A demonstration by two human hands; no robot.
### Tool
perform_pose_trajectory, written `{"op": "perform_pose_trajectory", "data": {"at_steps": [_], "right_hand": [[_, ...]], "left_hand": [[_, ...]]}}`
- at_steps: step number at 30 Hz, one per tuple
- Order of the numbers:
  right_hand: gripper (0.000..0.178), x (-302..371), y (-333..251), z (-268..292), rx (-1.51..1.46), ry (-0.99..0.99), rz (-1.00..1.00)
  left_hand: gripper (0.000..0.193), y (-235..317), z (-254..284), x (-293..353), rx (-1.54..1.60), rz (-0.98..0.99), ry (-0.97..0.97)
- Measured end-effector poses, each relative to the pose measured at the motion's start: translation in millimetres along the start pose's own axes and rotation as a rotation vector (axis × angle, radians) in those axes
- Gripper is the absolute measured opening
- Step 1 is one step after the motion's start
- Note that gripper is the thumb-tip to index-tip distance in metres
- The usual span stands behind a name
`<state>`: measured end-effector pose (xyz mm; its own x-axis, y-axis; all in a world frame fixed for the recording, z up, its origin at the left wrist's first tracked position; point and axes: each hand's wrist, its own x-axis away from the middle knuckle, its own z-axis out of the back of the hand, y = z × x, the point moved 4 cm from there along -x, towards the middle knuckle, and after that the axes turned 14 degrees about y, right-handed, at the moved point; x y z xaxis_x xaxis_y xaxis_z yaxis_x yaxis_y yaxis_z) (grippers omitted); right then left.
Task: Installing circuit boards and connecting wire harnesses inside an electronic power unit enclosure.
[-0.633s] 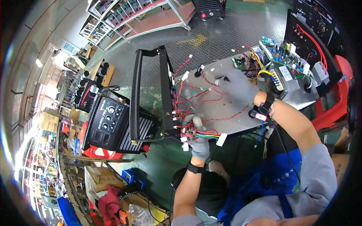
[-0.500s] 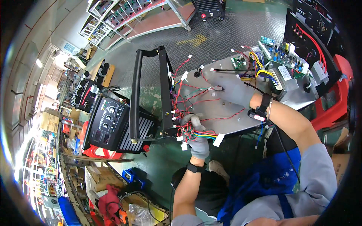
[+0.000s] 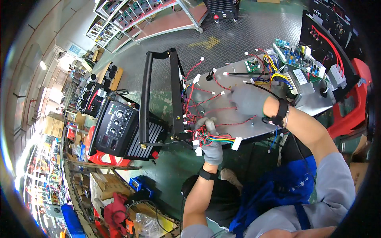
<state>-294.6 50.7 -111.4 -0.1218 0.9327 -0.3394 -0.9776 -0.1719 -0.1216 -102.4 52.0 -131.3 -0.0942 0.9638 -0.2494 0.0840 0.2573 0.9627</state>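
My left hand (image 3: 213,152), in a grey glove, is closed around a coiled wire bundle (image 3: 204,136) of red, black, green and other strands. White plug connectors (image 3: 236,143) stick out on its ends, by the near edge of a bare metal base plate (image 3: 210,105). My right hand (image 3: 250,100), also gloved, is over the middle of the plate, its fingers smeared by motion. Just left of those fingers lies a red twisted wire with a small white connector (image 3: 222,93). More wires run from a black front panel (image 3: 175,95) with a tubular handle (image 3: 145,99).
Circuit boards (image 3: 301,59) and a black panel with red cables (image 3: 329,47) stand at the plate's right end, beside a red chair (image 3: 357,99). A black machine (image 3: 119,129) with knobs sits at left. A shelf rack (image 3: 139,20) is at the back; boxes (image 3: 107,185) lie lower left.
My right hand has drawn slightly right and become blurred; the small white connector that was at its fingertips now lies apart from them. My left hand keeps the wire bundle.
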Motion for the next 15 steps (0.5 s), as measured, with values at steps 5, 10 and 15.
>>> {"op": "perform_pose_trajectory", "data": {"at_steps": [5, 10, 15], "right_hand": [[0.020, -43, 10, 8, -0.096, 0.241, -0.144], [0.025, -77, -13, -20, 0.040, 0.019, -0.060], [0.023, -90, -10, -32, 0.030, 0.090, 0.018]], "left_hand": [[0.015, -8, -3, 0, 0.045, -0.119, 0.063], [0.023, -12, -4, 3, 0.151, -0.058, -0.052], [0.032, -22, -6, 2, 0.357, 0.139, -0.140]]}}
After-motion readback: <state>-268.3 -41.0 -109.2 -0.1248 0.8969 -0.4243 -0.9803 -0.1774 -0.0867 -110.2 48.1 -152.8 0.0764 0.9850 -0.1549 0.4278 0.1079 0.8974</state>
